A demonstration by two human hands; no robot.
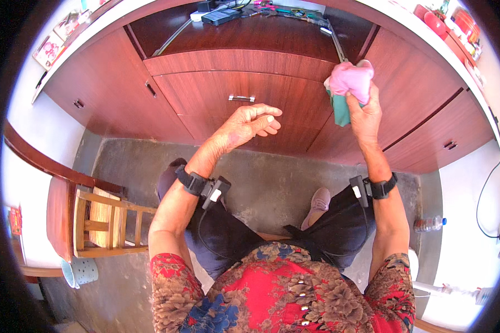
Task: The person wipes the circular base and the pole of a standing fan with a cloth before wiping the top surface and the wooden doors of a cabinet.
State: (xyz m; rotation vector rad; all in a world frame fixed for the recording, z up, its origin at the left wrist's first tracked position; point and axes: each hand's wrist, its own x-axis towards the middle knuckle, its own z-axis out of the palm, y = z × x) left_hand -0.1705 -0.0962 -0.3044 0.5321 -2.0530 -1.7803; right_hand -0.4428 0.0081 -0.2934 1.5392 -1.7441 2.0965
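My right hand grips a bunched pink and green cloth at the upper right. The cloth is at the front end of the right metal slide rail of an open recess in the reddish-brown wooden cabinet; whether it touches the rail I cannot tell. My left hand, fingers loosely bent and holding nothing, hovers in front of the cabinet, just below a metal handle. The left slide rail runs along the recess's other side.
Deep in the recess lie a black device, cables and several hand tools. A wooden chair and a light-blue perforated basket stand at the left. To the right, a plastic bottle is near the wall.
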